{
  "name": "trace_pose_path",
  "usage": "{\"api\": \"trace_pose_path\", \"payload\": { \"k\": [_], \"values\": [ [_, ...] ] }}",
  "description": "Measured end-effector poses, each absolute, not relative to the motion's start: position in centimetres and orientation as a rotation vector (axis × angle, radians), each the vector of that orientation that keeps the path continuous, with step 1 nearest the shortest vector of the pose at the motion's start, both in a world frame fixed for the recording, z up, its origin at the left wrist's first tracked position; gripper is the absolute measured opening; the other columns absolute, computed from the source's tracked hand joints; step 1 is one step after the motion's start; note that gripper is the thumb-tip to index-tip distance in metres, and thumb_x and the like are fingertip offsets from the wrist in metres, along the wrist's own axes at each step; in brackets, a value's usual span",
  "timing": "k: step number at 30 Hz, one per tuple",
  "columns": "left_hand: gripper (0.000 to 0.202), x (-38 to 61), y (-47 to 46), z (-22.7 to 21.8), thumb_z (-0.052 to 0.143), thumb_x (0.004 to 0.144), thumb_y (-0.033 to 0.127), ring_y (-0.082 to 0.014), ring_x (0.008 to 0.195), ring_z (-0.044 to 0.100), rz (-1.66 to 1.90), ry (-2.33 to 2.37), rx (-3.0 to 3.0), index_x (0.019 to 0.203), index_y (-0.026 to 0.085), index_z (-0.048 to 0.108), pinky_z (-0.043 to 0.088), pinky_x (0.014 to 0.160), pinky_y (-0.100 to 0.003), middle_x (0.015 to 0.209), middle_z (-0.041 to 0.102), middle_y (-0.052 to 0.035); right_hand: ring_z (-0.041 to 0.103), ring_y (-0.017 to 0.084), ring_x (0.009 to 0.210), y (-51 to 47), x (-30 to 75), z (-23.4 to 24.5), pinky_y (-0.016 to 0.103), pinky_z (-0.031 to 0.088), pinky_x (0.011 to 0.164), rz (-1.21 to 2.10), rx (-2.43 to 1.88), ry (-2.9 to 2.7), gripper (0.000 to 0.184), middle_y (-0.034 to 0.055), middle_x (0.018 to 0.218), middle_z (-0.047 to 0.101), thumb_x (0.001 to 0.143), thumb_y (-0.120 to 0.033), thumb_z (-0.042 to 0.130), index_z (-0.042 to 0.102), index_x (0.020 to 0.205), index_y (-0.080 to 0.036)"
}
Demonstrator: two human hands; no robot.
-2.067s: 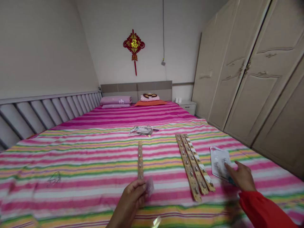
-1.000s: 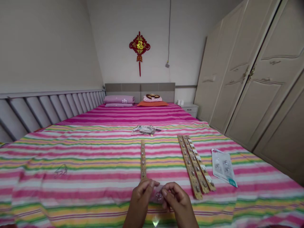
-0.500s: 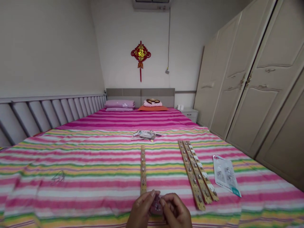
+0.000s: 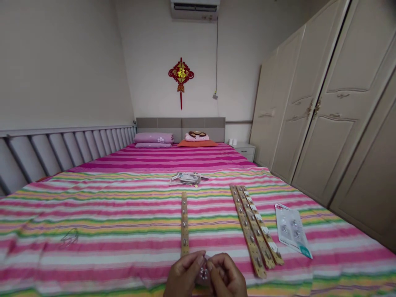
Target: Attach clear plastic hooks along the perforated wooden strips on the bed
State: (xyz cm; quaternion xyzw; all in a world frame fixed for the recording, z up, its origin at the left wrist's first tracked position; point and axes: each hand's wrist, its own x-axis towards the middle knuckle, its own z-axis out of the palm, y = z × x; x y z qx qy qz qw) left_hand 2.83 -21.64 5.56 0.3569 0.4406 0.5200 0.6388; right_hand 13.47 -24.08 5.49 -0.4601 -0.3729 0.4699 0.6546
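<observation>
My left hand [image 4: 182, 274] and my right hand [image 4: 228, 273] are close together at the bottom of the head view. Fingers and thumbs of both pinch a small see-through piece, perhaps a plastic packet [image 4: 203, 274], with shiny bits showing in it. Its exact kind is too small to make out. Just beyond my left hand lies a narrow tan strip [image 4: 185, 225] with holes and shiny metal pieces along it; the hands hide its near end. Further right, several similar tan strips [image 4: 250, 239] lie side by side, one bearing white round pieces [image 4: 265, 232].
A blister card [image 4: 292, 229] lies right of the strips. Clear packaging [image 4: 187, 178] sits further up the striped bedspread [image 4: 123, 247], and thin wire [image 4: 69, 237] at left. Bed rails [image 4: 62, 148] run along the left; wardrobes [image 4: 328, 123] stand at right.
The camera view has tipped slightly upward and right. Both hands keep pinching the see-through piece, which now shows shiny bits more clearly between the fingers.
</observation>
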Motion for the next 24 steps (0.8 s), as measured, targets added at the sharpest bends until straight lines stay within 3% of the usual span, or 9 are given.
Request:
{"api": "trace_pose_path", "payload": {
  "k": [5, 10, 19, 24],
  "values": [
    [0.039, 3.0, -22.1, 6.3, 0.08, 0.054, 0.046, -0.0168, 0.064, 0.061, 1.249, 1.061, 0.888, 0.073, 0.013, 0.072, 0.048, 0.061, -0.026, 0.066, 0.07, -0.0052, 0.027, 0.006, 0.039, -24.1, 13.3, 5.2, 0.019, 0.017, 0.039, 1.071, -1.025, -0.892, 0.046, -0.0086, 0.043, 0.035, 0.062, -0.063, 0.068, 0.054, 0.062, -0.019],
    [0.038, 3.9, -22.4, 6.5, 0.077, 0.057, 0.049, -0.0127, 0.051, 0.056, 1.295, 0.955, 0.764, 0.066, 0.014, 0.064, 0.044, 0.05, -0.023, 0.055, 0.061, 0.001, 0.03, 0.006, 0.037, -24.1, 13.1, 4.8, 0.019, 0.024, 0.037, 1.101, -1.058, -0.868, 0.046, -0.0092, 0.043, 0.036, 0.059, -0.062, 0.071, 0.059, 0.07, -0.018],
    [0.039, 3.6, -23.2, 9.1, 0.074, 0.063, 0.049, -0.0196, 0.075, 0.064, 1.224, 0.84, 0.686, 0.081, 0.014, 0.073, 0.049, 0.071, -0.029, 0.076, 0.071, -0.0086, 0.037, 0.008, 0.037, -24.3, 13.9, 6.4, 0.019, 0.029, 0.037, 1.1, -1.063, -0.801, 0.043, -0.0071, 0.042, 0.044, 0.056, -0.057, 0.076, 0.061, 0.069, -0.018],
    [0.04, 3.2, -23.0, 9.4, 0.079, 0.056, 0.045, -0.0188, 0.072, 0.063, 1.208, 0.983, 0.77, 0.078, 0.012, 0.073, 0.049, 0.069, -0.028, 0.073, 0.071, -0.0079, 0.037, 0.007, 0.037, -24.4, 14.0, 6.5, 0.019, 0.027, 0.038, 1.085, -1.077, -0.822, 0.044, -0.0081, 0.043, 0.04, 0.058, -0.057, 0.075, 0.061, 0.069, -0.017]
  ]
}}
